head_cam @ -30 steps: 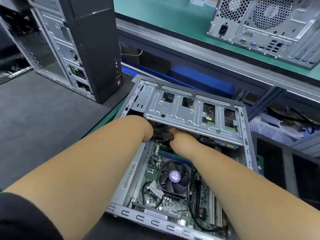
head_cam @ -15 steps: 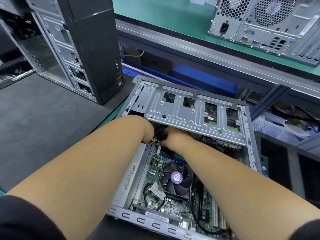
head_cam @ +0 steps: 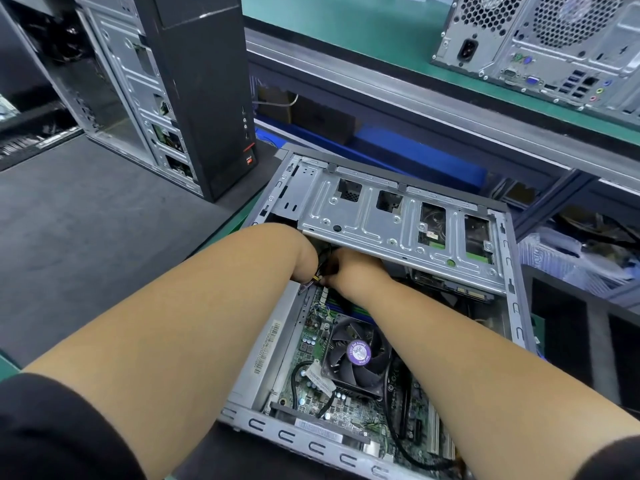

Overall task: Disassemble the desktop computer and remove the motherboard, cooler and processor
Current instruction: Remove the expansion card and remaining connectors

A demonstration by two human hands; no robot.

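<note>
Down at the near edge, black sleeves (head_cam: 52,427) framed both bare forearms as they reached into the open computer case (head_cam: 512,306), which lay on its side on the dark mat (head_cam: 86,237) covering the surface. Inside, nearest the person, sat the green motherboard (head_cam: 311,344), flat in the bottom of the case, with black cables looping across it. The cooler (head_cam: 358,355), a dark fan with a purple sticker on its hub, sat on the board between the two arms; the processor was not visible.

Farther in, the left hand (head_cam: 304,258) disappeared under the silver drive cage (head_cam: 398,220), fingers hidden, so its grip could not be told. The right hand (head_cam: 349,268) was just beside it, fingers curled, pinching a small bundle of coloured wires (head_cam: 317,278) at the board's far edge.

Beyond, a black tower (head_cam: 201,91) stood upright on the mat, and another grey computer (head_cam: 540,46) rested on the green shelf (head_cam: 346,32) behind.
</note>
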